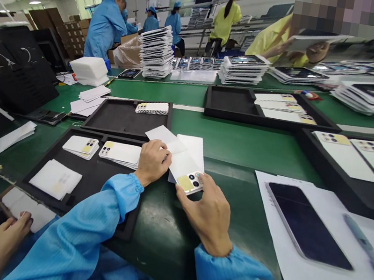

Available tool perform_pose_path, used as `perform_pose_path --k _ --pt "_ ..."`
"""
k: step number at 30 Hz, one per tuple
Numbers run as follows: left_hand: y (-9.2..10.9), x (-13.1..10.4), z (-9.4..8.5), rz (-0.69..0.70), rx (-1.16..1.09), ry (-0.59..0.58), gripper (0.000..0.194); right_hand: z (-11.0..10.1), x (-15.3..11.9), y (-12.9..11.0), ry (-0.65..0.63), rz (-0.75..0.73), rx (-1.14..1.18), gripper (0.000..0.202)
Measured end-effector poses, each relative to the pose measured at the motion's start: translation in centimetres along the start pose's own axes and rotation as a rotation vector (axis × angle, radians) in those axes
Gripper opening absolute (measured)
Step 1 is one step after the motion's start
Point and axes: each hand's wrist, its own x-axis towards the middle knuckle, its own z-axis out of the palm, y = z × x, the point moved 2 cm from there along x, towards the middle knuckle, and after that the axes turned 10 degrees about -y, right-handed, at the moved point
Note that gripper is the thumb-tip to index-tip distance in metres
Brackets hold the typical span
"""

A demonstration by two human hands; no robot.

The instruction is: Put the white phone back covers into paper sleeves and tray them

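My right hand pinches a white phone back cover by its camera end, thumb on one edge and fingers on the other. This end has a pale yellow patch and dark round lens rings. My left hand is closed beside the cover's far part, fingertips pressed together; what lies between them is too small to make out. White sheets lie on the green bench under and behind the cover. Just left of my left hand, a stack of similar back covers rests in a black tray.
Farther back stand another black tray and a divided tray holding covers. To the right are a dark-screened phone and a pen on paper. Another person's hand is at lower left. Co-workers and stacked panels occupy the background.
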Motion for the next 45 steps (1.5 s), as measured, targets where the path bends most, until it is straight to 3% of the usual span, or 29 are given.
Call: perform_pose_path --k 5,8,10,13,15,16,20,23,28,33,40,45 --pt "2.9 -0.9 -0.2 0.257 -0.152 0.012 0.015 0.0 0.4 0.4 0.054 -0.001 0.028 0.042" --pt "3.6 -0.9 -1.0 0.347 -0.308 0.049 0.016 -0.3 0.7 0.9 0.123 0.035 0.066 0.046" --pt "2.8 -0.4 -1.6 0.227 -0.463 0.088 0.019 -0.5 0.8 1.4 0.166 0.068 0.089 0.052" --pt "-0.3 0.7 -1.9 -0.287 -0.829 0.164 0.031 -0.8 0.9 1.8 0.198 0.119 0.118 0.056" --pt "-1.9 1.1 -1.6 -0.587 -1.142 0.122 0.037 -0.8 0.9 1.7 0.209 0.122 0.144 0.056" --pt "-2.2 1.2 -1.4 -0.657 -1.307 0.067 0.043 -0.8 0.8 1.5 0.207 0.111 0.164 0.055" --pt "-0.4 1.2 -1.2 -0.58 -1.884 -0.095 0.062 -0.1 0.3 -0.2 0.124 0.038 0.284 0.054" --pt "1.4 0.8 -1.3 -0.613 -2.119 -0.112 0.054 0.6 -0.2 -1.5 0.065 -0.014 0.345 0.052" --pt "1.1 0.8 -1.5 -0.769 -2.207 -0.047 0.041 0.8 -0.2 -1.7 -0.037 -0.005 0.453 0.067" --pt "-0.2 1.1 -2.1 -0.759 -2.111 0.008 0.049 0.4 0.2 -0.9 -0.122 0.075 0.596 0.072" --pt "2.3 0.1 -1.4 -0.809 -2.11 -0.166 0.053 1.1 0.2 -0.2 -0.001 0.105 0.512 0.065" --pt "3.5 -0.5 -0.3 -0.879 -2.151 -0.311 0.051 0.8 0.3 0.1 0.001 0.116 0.531 0.06"
